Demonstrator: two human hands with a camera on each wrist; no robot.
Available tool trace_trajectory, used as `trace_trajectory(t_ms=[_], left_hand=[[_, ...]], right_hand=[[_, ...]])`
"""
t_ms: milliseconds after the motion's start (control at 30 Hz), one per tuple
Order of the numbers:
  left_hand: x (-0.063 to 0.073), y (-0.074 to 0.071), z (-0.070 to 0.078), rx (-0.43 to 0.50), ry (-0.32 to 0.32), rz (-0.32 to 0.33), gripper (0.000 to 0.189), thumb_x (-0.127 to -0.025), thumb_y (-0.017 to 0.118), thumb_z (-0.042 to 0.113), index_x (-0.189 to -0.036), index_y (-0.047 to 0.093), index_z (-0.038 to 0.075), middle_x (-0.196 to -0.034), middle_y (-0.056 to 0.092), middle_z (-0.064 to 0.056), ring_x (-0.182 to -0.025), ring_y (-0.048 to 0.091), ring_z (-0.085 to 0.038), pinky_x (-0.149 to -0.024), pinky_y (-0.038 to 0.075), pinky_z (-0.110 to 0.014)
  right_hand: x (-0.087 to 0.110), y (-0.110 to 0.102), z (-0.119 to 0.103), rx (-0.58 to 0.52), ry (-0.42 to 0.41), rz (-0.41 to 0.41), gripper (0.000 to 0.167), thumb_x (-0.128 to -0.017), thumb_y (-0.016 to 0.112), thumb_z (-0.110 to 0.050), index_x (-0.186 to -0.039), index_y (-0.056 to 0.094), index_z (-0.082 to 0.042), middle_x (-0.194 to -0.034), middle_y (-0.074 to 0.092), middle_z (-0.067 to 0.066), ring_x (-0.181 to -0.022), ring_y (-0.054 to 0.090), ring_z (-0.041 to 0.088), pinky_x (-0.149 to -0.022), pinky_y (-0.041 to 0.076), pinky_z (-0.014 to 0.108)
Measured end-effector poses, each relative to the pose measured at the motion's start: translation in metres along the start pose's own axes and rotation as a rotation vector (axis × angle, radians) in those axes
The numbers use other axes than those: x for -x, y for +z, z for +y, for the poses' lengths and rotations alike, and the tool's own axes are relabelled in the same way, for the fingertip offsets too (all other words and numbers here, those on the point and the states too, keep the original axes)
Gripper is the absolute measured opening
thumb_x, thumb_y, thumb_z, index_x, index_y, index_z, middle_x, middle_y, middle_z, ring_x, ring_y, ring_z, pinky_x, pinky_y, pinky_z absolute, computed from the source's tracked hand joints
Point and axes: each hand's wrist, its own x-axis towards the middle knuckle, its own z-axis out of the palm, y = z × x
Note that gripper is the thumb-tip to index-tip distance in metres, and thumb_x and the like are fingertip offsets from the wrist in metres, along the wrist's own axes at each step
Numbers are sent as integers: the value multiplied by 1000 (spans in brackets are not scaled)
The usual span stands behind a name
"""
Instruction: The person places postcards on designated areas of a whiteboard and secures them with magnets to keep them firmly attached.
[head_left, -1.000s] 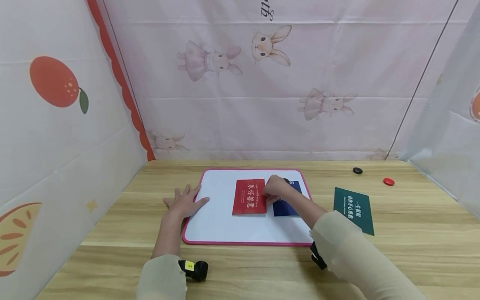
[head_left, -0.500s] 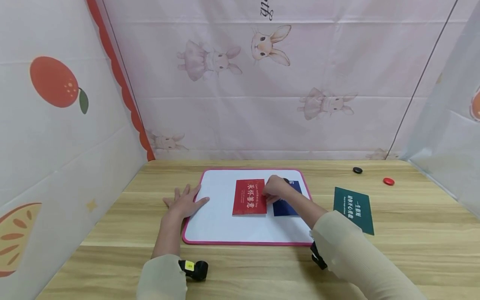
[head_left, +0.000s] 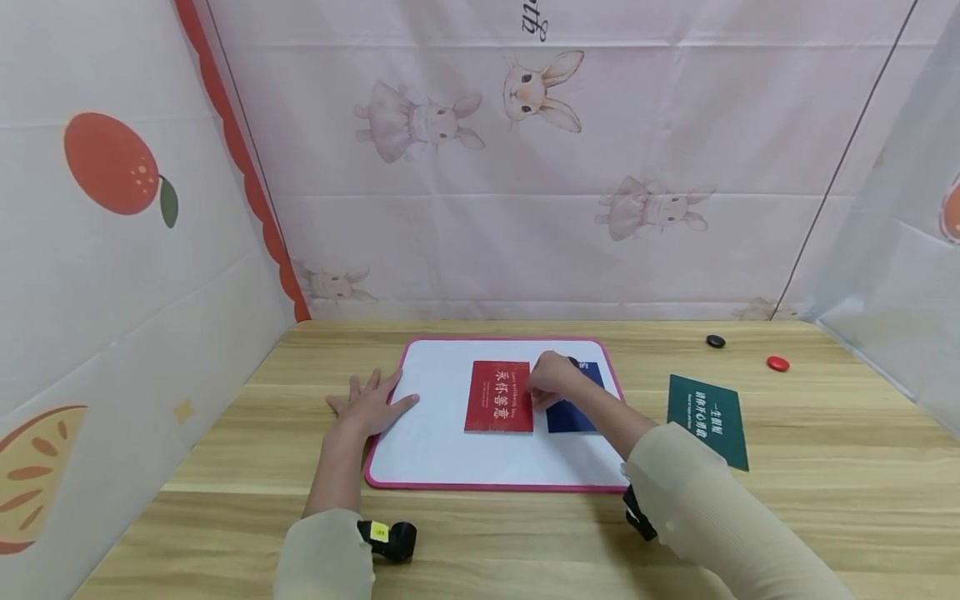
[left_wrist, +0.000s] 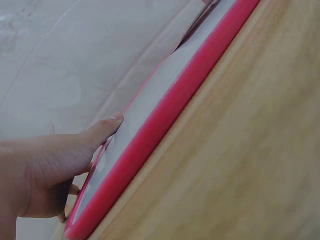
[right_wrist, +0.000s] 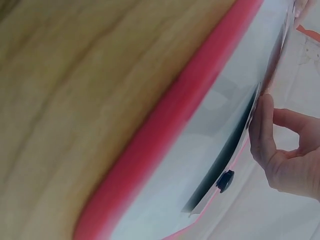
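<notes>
The left hand [head_left: 367,412] lies with spread fingers over the left edge of the whiteboard [head_left: 431,458]. On it, the red card [head_left: 498,397] is just left of the nearer right hand [head_left: 551,379], which seems to pinch its right edge; the exact contact is hidden. The forearm [head_left: 611,415] partly covers the blue card [head_left: 567,418].

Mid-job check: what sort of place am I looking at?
Probably a small screened-off tabletop workspace: a wood-grain table, a rabbit-print sheet behind it, and a pink-rimmed whiteboard lying on top.
</notes>
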Motion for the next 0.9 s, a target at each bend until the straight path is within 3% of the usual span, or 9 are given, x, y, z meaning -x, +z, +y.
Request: trace_trajectory(t_ms=[700, 900], left_hand=[[-3, 2, -2, -6, -3, 1, 74, -89, 46, 52, -147, 21, 12, -147, 10, -28, -129, -7, -52, -88, -11, -73], [-3, 2, -2, -4, -3, 2, 74, -90, 46, 52, -147, 21, 11, -147, 10, -28, -129, -6, -52, -88, -11, -73]], right_hand=[[2, -15, 3, -30, -42, 20, 18, -88, 59, -4, -102, 59, 7, -83, 60, 17, -65, 65, 24, -59, 54, 29], [8, -33, 4, 3, -126, 20, 18, -86, 57, -3, -101, 58, 8, -83, 60, 19, -64, 64, 24, -58, 54, 30]])
